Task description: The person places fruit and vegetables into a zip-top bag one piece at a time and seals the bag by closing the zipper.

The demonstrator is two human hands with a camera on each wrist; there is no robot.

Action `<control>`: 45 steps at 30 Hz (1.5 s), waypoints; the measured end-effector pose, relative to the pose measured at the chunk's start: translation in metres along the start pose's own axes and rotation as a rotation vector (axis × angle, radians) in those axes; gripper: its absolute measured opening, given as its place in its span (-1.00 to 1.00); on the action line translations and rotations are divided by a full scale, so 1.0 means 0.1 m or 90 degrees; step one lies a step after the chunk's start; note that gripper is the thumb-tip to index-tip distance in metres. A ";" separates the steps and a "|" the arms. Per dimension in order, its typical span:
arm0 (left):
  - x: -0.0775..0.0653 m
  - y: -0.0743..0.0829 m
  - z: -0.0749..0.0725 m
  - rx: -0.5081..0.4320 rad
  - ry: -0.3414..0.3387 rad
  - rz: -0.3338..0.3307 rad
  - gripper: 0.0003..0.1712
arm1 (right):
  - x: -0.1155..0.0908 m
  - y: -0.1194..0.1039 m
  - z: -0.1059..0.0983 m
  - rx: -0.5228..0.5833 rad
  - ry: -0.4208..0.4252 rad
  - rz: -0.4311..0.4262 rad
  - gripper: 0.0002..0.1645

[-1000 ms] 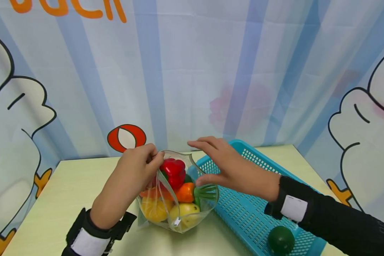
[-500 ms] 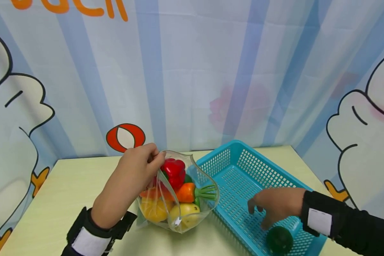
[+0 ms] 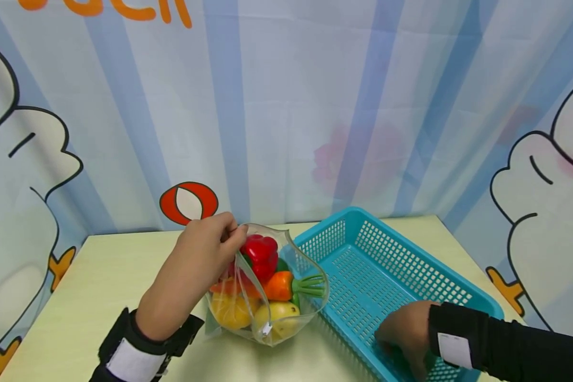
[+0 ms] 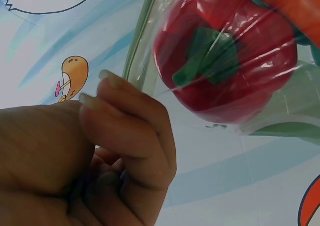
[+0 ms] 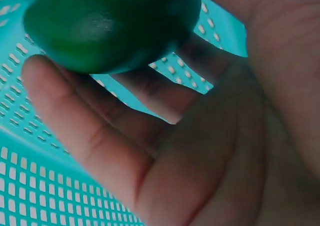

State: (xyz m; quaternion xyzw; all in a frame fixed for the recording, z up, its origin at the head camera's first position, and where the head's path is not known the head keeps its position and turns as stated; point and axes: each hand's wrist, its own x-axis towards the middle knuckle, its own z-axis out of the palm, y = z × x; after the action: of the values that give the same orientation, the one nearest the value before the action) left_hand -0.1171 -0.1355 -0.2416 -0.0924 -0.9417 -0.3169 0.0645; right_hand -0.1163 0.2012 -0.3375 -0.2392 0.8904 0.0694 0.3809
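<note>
My left hand (image 3: 198, 260) pinches the rim of a clear zip bag (image 3: 315, 313), keeping its mouth apart. Inside the bag are a red bell pepper (image 3: 260, 254), a carrot (image 3: 279, 286) with a green top, and yellow fruits (image 3: 277, 318). From the left wrist view, the pepper (image 4: 220, 55) shows through the plastic beside my curled fingers (image 4: 130, 131). My right hand (image 3: 406, 331) reaches down into the blue basket (image 3: 363, 265). Its fingers and thumb curl around a glossy dark green round fruit (image 5: 110, 25), mostly hidden from the head view.
The perforated basket stands slanted on the pale table (image 3: 124, 276), just right of the bag. A striped cloth backdrop (image 3: 286, 106) with cartoon prints rises behind the table's back edge.
My right hand has left the bag's mouth, moved right and down into the basket, and closed around the green fruit. My left hand has stayed at the bag's rim.
</note>
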 end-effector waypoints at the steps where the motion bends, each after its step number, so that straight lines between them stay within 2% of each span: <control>1: 0.00 0.00 0.00 0.001 0.001 0.001 -0.69 | -0.01 0.00 -0.02 0.015 0.007 -0.003 -0.47; 6: 0.00 0.00 0.00 0.001 -0.006 -0.002 -0.69 | -0.05 -0.02 -0.22 0.092 0.076 -0.031 -0.54; 9: -0.01 0.00 0.00 0.000 -0.012 -0.004 -0.68 | -0.09 -0.08 -0.39 0.110 0.137 -0.048 -0.53; 14: -0.02 0.00 0.00 -0.002 -0.014 -0.007 -0.68 | -0.25 -0.24 -0.69 0.094 0.270 -0.069 -0.40; 19: -0.02 0.00 -0.01 -0.006 -0.017 -0.008 -0.68 | -0.42 -0.41 -0.91 0.052 0.424 -0.118 -0.32; 22: -0.01 0.00 -0.01 -0.007 -0.017 -0.008 -0.68 | -0.51 -0.51 -0.99 0.059 0.479 -0.147 -0.30; 25: -0.01 0.00 -0.01 -0.006 -0.014 -0.006 -0.69 | -0.55 -0.63 -1.04 0.068 0.505 -0.189 -0.29; 31: -0.01 0.00 -0.01 0.000 -0.010 -0.005 -0.69 | -0.49 -0.85 -1.07 0.090 0.506 -0.261 -0.29; 37: -0.01 -0.02 0.00 -0.004 -0.015 0.003 -0.69 | -0.32 -0.96 -1.07 0.056 0.527 -0.270 -0.40; 41: -0.02 -0.03 -0.01 0.002 -0.006 0.009 -0.69 | -0.24 -0.94 -1.07 0.022 0.566 -0.276 -0.47; 45: -0.01 -0.04 -0.01 0.008 -0.002 0.011 -0.69 | -0.17 -0.91 -1.05 0.011 0.597 -0.282 -0.46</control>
State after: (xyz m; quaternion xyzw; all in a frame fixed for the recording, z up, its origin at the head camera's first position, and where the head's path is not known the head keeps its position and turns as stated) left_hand -0.1171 -0.1393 -0.2436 -0.1007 -0.9430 -0.3102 0.0664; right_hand -0.1301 0.0964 -0.2465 -0.4243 0.8939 -0.1348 -0.0515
